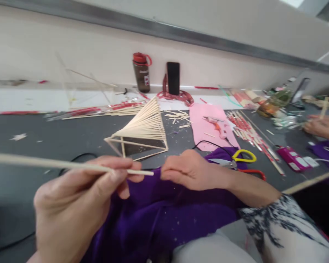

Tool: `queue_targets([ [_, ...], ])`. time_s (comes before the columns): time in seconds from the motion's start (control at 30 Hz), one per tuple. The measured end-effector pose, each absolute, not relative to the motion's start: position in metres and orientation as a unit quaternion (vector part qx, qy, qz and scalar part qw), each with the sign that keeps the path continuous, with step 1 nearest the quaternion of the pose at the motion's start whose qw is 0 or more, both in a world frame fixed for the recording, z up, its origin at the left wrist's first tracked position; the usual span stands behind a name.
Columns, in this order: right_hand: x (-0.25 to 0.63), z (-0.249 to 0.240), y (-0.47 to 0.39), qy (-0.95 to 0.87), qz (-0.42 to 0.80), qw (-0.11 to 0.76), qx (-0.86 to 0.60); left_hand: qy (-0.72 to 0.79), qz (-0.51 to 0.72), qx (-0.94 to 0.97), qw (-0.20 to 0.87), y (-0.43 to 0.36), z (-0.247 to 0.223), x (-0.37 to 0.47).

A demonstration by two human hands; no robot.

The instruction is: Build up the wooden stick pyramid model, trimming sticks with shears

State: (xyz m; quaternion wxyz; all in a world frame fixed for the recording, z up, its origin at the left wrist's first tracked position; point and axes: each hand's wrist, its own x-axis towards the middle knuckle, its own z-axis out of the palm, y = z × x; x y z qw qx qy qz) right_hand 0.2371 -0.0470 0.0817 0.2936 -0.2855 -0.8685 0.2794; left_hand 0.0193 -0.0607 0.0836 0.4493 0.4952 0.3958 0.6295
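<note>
My left hand (pixel 76 197) is closed round a thin pale wooden stick (pixel 57 164), pinched near its right end, the rest running out of view at the left. Just right of the stick's tip, my right hand (pixel 192 170) is closed with its fingers pressed together; what it holds, if anything, is hidden. Purple cloth (pixel 164 223) lies below both hands. Behind them a triangular frame of stacked sticks (pixel 146 126) rests on the dark table (pixel 19 157).
Scissors (pixel 235 164) lie by my right forearm. A glue gun (pixel 218 126) sits on pink paper (pixel 204 113). A bottle (pixel 142 73) and phone (pixel 173 78) stand at the back. Another person's hand (pixel 323 126) is at the far right, beyond a purple power strip (pixel 293 159).
</note>
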Motion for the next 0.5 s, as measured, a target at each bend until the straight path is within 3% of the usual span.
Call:
queue_targets([
  [0.2, 0.285, 0.092, -0.018, -0.793, 0.175, 0.352, -0.466, 0.344, 0.69, 0.476, 0.423, -0.035, 0.111, -0.005],
  [0.33, 0.305, 0.093, 0.008, -0.801, 0.048, 0.337, -0.492, 0.32, 0.693, 0.48, 0.432, -0.037, 0.115, -0.013],
  [0.43, 0.302, 0.089, 0.006, -0.793, 0.04, 0.316, -0.52, 0.369, 0.615, 0.483, 0.502, -0.055, 0.115, -0.006],
  [0.5, 0.295, 0.088, -0.005, -0.784, 0.111, 0.303, -0.53, 0.4, 0.521, 0.506, 0.559, -0.066, 0.112, 0.001],
])
